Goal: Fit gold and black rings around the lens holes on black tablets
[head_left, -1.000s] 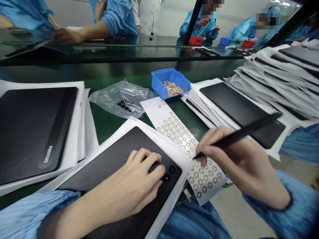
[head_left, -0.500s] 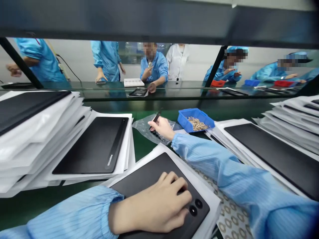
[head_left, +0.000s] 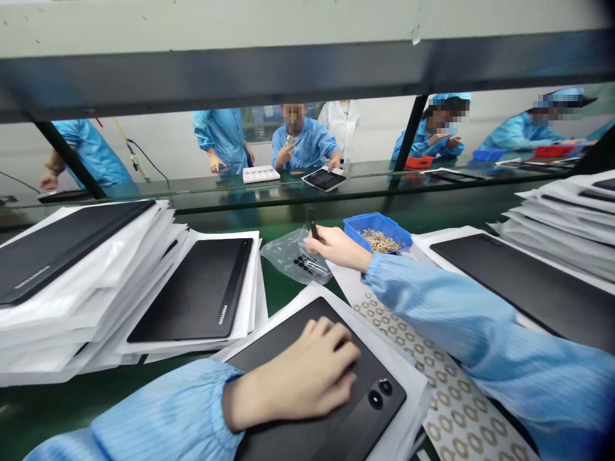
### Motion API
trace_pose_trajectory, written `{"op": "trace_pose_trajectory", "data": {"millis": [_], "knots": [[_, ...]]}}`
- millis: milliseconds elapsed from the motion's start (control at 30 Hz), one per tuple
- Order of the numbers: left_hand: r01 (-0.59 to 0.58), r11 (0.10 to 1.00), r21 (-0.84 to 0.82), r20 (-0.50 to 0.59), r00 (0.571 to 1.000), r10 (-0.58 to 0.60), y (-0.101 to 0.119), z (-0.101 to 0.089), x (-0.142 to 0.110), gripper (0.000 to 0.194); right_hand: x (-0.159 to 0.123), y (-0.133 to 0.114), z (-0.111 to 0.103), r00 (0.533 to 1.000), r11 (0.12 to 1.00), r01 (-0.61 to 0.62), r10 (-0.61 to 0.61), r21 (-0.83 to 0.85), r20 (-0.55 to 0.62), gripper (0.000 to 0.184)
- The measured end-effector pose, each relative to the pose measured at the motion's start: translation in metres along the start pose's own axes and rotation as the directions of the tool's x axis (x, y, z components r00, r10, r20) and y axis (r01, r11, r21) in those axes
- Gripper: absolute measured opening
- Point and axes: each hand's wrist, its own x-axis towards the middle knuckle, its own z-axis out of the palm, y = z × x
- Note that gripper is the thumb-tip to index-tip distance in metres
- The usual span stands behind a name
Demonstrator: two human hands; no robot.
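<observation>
While beside blue bin (head_left: 371, 221), right hand (head_left: 336, 248)

A narrow strip of green bench (head_left: 293, 296) shows between the left tablet pile (head_left: 81, 282) and the black tablet (head_left: 369, 365) under the left hand (head_left: 293, 374). The strip runs up to a plastic bag (head_left: 295, 257), which lies in the way. Farther on, the right hand (head_left: 336, 247) and its upright pen (head_left: 312, 221) stand before a blue bin (head_left: 377, 232), with a band of bench behind them reaching the far edge. The right forearm (head_left: 432, 301) lies over a ring sheet (head_left: 446, 390), blocking the near right corner. Another tablet pile (head_left: 576, 218) walls the right edge.
</observation>
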Motion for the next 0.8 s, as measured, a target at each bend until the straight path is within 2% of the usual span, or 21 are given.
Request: {"op": "trace_pose_trajectory", "data": {"millis": [67,133,267,400,500,567,700,800], "knots": [[0.156,0.987,0.047,-0.1,0.983,-0.151,-0.014,0.002,0.002,0.012,-0.03,0.003,-0.012,0.997,0.999,-0.029,0.032,-0.042,0.072,0.017],[0.309,0.949,0.06,-0.191,0.937,-0.292,-0.03,0.004,0.003,0.015,-0.061,0.011,-0.013,0.987,0.994,-0.074,0.085,-0.085,0.137,0.019],[0.467,0.884,0.04,-0.272,0.856,-0.44,-0.055,0.008,0.003,0.023,-0.101,0.023,0.0,0.964,0.987,-0.12,0.142,-0.109,0.224,0.032],[0.488,0.873,0.023,-0.275,0.842,-0.464,-0.058,0.009,0.001,0.026,-0.107,0.011,-0.001,0.974,0.999,-0.024,0.033,-0.041,0.222,0.027],[0.469,0.883,0.006,-0.268,0.852,-0.45,-0.056,0.008,0.001,0.024,-0.107,0.001,-0.008,0.995,0.999,0.025,-0.021,-0.043,0.093,0.026],[0.453,0.892,-0.01,-0.268,0.858,-0.439,-0.054,0.007,0.001,0.021,-0.106,0.002,-0.007,0.999,0.998,-0.014,0.017,-0.063,0.04,0.023],[0.412,0.91,-0.041,-0.286,0.868,-0.406,-0.053,0.004,0.003,0.02,-0.105,0.016,0.007,0.989,0.992,-0.111,0.116,-0.056,0.09,0.025],[0.387,0.92,-0.058,-0.305,0.871,-0.386,-0.05,0.002,0.003,0.021,-0.103,0.022,0.017,0.981,0.996,-0.094,0.09,0.011,0.173,0.029]]}}
